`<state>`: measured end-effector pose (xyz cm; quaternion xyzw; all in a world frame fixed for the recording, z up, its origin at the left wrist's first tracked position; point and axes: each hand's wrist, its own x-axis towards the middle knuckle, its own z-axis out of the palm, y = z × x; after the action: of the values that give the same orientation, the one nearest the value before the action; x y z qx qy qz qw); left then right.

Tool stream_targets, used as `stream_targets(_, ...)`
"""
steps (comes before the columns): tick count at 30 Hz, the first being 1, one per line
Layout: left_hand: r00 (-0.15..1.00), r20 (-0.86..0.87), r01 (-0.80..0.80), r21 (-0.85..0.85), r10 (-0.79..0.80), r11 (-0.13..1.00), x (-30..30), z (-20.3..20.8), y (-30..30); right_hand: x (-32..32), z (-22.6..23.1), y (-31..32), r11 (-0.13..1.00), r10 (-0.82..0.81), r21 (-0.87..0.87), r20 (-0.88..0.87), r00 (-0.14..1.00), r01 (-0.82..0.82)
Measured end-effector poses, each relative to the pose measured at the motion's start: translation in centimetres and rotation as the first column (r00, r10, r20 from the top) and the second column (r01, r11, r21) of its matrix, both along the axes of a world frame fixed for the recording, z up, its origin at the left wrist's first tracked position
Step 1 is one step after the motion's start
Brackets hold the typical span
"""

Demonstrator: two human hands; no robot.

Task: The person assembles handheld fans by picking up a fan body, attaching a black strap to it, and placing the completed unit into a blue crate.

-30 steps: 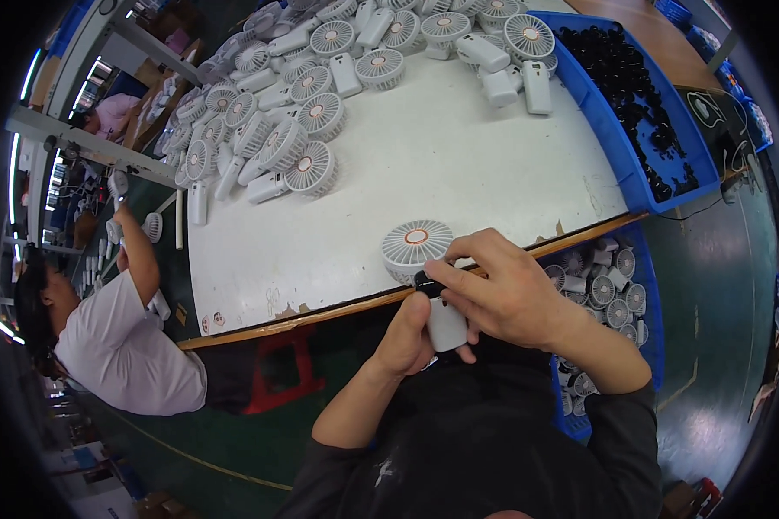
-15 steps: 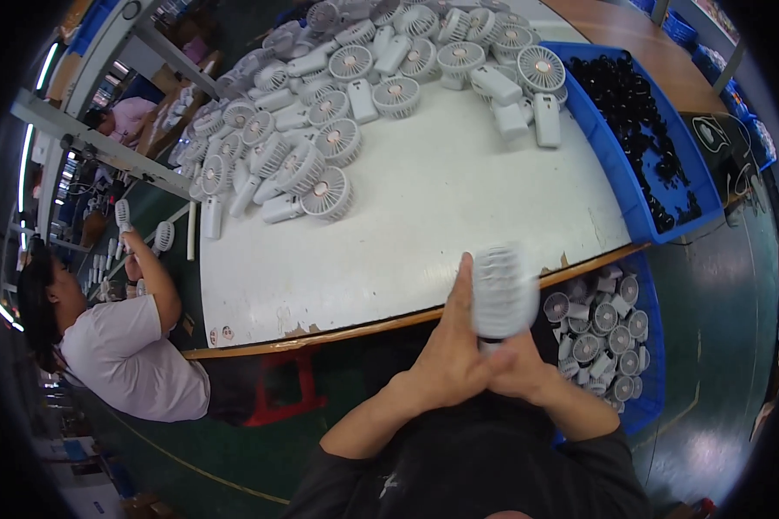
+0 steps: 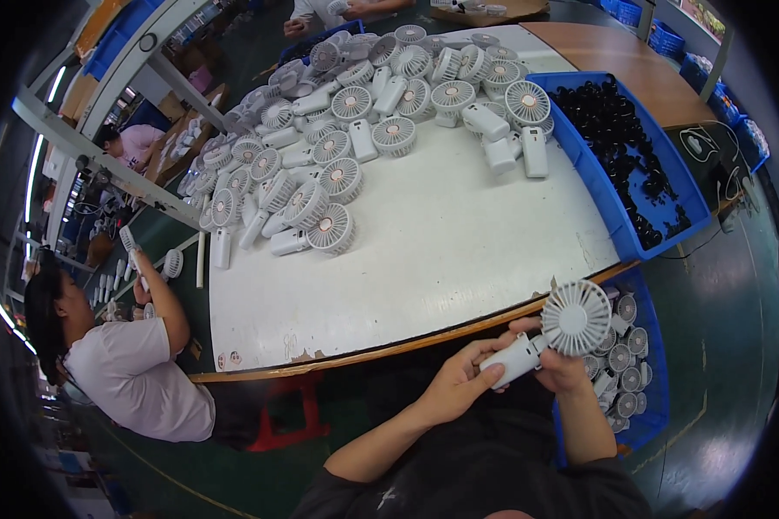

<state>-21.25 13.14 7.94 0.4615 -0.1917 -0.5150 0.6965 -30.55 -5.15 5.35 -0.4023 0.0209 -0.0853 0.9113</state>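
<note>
A white handheld fan (image 3: 576,318) is held between my two hands, just off the table's front edge. Its handle slants down to the left, and the round grille faces up. My left hand (image 3: 465,377) is closed around the handle, thumb on top. My right hand (image 3: 564,372) grips the fan near the joint below the grille; part of its fingers is hidden behind the fan. Across the far side of the white table (image 3: 424,259) lies a big heap of similar white fans (image 3: 351,104).
A blue bin (image 3: 614,216) of small black parts sits on the table's right end. Below it stands another blue bin (image 3: 660,381) holding several fans. A red stool (image 3: 290,419) is under the table. A co-worker (image 3: 138,372) at left holds a fan; other people are farther back.
The fan has moved right and toward me, and tipped from upright to slanted with its grille facing up. My left hand now holds its handle. The view has shifted slightly.
</note>
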Motion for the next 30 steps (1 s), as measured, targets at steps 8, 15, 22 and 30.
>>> stream_targets(8, 0.991, 0.040, 0.124, 0.043, -0.126, 0.991, 0.4, -0.9, 1.1, -3.8, -1.0, -0.5, 0.960, -0.271, 0.023, -0.158, 0.950, 0.278)
stream_targets(15, 0.991, 0.097, 0.078, 0.107, -0.089, 0.991, -1.0, -1.5, 0.9, -3.9, -1.5, 0.4, 0.937, -0.330, 0.043, -0.212, 0.920, 0.346)
stream_targets(22, 0.993, 0.106, 0.024, 0.168, -0.042, 0.985, -1.9, -2.7, 2.2, -2.7, -0.6, 1.8, 0.964, -0.251, 0.045, -0.180, 0.951, 0.263)
stream_targets(30, 0.997, 0.075, -0.033, 0.135, 0.023, 0.990, -2.7, -3.5, 2.9, -1.7, -0.1, 3.5, 0.989, -0.147, 0.005, -0.204, 0.968, 0.151)
